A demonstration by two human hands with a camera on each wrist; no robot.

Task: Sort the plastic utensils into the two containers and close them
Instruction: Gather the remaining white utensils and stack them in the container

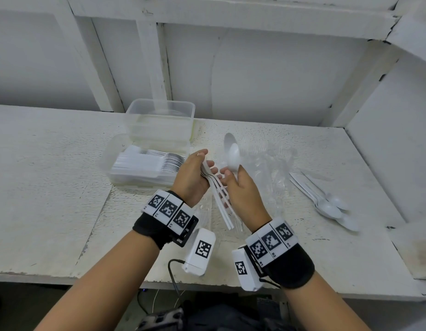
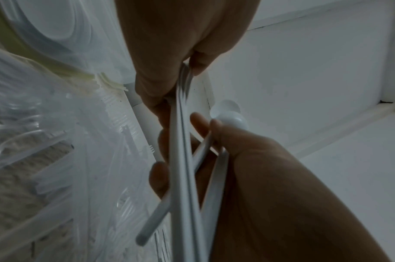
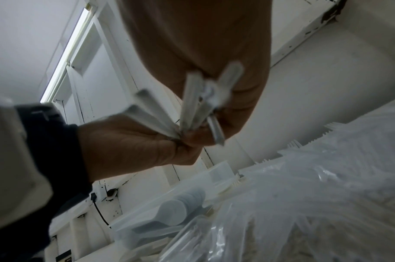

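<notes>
White worn table (image 1: 52, 187) with sorting stuff on it.
Two clear containers (image 1: 145, 168) sat at back center, near one held white spoons; a pile of clear forks (image 1: 274, 168) lay right of them, loose white spoons (image 1: 326, 204) further right, well apart.

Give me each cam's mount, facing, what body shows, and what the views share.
Head: worn on the head, looks forward and down at the table; both forearms, left hand, right hand.
Left wrist: on the left wrist, looks along the hand at the white spoons it grips; the right hand shows too.
Right wrist: on the right wrist, looks up and across at the left hand and wristband.
Shared: all three show both hands, the spoons, the spoon-filled container and the clear forks.
</notes>
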